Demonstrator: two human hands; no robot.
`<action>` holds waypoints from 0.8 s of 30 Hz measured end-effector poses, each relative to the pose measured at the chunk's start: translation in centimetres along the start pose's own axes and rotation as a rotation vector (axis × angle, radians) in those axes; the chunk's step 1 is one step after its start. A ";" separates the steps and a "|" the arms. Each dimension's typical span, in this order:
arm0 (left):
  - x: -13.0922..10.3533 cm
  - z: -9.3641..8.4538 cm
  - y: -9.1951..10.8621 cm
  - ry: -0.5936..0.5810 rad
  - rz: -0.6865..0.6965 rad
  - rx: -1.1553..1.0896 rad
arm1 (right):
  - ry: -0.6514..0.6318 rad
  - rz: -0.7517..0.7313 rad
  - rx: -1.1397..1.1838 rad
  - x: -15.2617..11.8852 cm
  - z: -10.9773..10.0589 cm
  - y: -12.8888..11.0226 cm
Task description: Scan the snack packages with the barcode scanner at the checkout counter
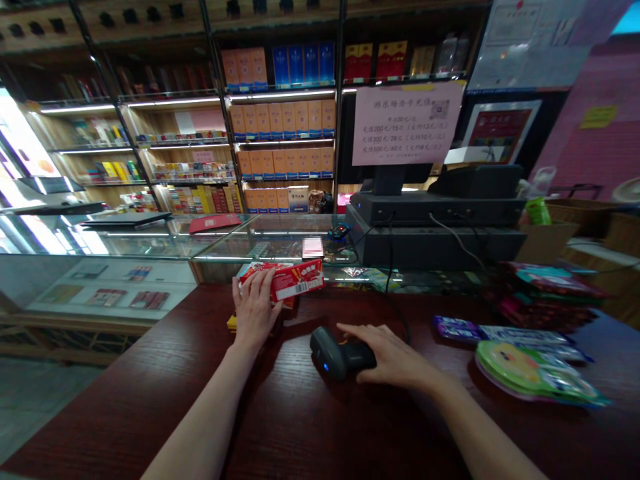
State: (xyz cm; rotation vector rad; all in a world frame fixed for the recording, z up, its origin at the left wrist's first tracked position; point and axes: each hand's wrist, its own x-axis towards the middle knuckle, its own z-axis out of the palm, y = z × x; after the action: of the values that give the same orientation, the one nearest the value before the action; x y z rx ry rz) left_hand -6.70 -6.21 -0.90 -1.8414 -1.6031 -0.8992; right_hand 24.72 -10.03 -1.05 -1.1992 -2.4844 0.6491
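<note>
My left hand grips a long red printed box by its left end, with a barcode on the side facing me. Under and behind it, partly hidden by the hand, are more packages, one with a yellow edge. A black barcode scanner with a blue light lies low over the dark wooden counter, its head pointing left. Around its handle is my right hand, thumb and fingers apart and the index finger stretched out above the orange trigger; a firm hold is not visible.
On the right of the counter lie a purple packet, a green face-shaped package and a stack of dark red bags. A glass display case and a black register with a monitor stand behind; boxed shelves line the back.
</note>
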 end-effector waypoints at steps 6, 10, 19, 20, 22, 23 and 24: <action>-0.1 -0.1 -0.1 0.010 -0.012 0.002 | 0.013 -0.028 0.003 0.2 0.5 0.5; -0.2 0.1 -0.2 0.018 -0.006 0.011 | 0.006 -0.055 0.021 0.4 0.5 0.4; -0.2 0.1 0.0 0.053 0.001 0.026 | 0.160 -0.039 0.257 0.6 0.0 0.1; -0.2 0.1 0.0 0.056 0.000 0.021 | 0.181 -0.043 0.305 0.7 0.1 0.1; -0.2 0.2 0.0 0.057 -0.006 0.010 | 0.204 -0.055 0.384 0.7 0.1 0.1; -0.2 0.2 0.0 0.058 -0.009 0.004 | 0.211 -0.058 0.411 0.7 0.0 0.1; -0.2 0.3 -0.1 0.059 -0.010 -0.001 | 0.216 -0.058 0.429 0.7 0.0 0.0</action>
State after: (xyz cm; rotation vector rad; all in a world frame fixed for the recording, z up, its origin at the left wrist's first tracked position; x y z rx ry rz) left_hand -6.74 -6.11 -1.22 -1.7922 -1.5775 -0.9497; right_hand 24.28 -9.49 -0.98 -0.9723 -2.0558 0.9246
